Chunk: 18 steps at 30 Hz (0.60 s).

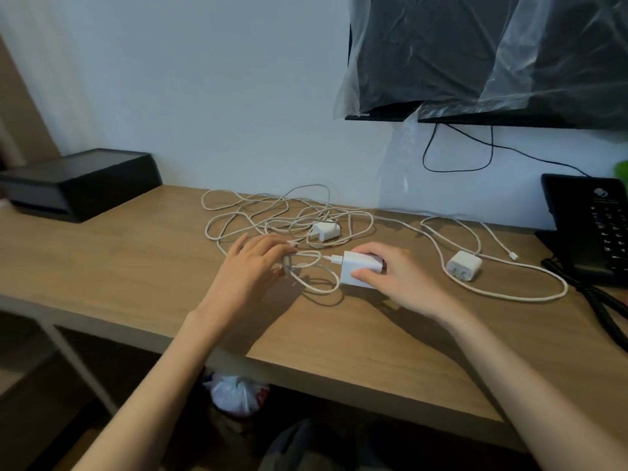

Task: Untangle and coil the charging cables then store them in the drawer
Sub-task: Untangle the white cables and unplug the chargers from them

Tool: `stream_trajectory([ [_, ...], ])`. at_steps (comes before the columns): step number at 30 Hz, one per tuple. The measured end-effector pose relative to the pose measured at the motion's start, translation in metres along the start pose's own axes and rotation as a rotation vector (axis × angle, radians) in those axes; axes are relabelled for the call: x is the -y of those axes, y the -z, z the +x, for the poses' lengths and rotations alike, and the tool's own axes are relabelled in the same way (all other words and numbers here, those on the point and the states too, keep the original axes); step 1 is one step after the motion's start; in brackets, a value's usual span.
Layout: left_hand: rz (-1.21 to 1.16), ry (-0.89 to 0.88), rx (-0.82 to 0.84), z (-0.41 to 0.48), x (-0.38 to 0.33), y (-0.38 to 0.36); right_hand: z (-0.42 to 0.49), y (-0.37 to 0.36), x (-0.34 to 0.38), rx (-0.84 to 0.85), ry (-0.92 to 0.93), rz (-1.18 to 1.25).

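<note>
Right hand [397,277] gripping the charger [360,268], left hand [251,263] pinching its cable [307,255], so yanking now probably knots the tangle [289,212] tighter.

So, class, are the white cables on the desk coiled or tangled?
Tangled: the white cables sprawl in loose, overlapping loops across the desk.

My right hand [397,278] grips a white rectangular charger block [360,268] on the brown wooden desk [136,266] — its white braided cable [324,257] loops into my left hand [249,266], which pinches it. Behind lies a tangle of pale cables [272,212] around a small white plug adapter [325,231].
</note>
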<state>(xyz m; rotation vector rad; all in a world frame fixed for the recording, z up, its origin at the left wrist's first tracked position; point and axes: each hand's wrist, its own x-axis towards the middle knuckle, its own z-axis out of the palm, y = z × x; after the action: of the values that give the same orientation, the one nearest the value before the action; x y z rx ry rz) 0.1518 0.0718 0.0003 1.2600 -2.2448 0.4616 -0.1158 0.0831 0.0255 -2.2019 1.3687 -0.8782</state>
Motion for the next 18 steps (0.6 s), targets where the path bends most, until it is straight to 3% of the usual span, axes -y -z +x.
stream_trajectory([
  [8,0.126,0.269,0.012,-0.053,0.040,0.022,0.042,-0.078,0.034,0.084,0.046,0.133],
  [18,0.185,0.435,0.049,-0.065,0.079,0.020,0.079,-0.130,0.057,0.064,0.015,0.278],
])
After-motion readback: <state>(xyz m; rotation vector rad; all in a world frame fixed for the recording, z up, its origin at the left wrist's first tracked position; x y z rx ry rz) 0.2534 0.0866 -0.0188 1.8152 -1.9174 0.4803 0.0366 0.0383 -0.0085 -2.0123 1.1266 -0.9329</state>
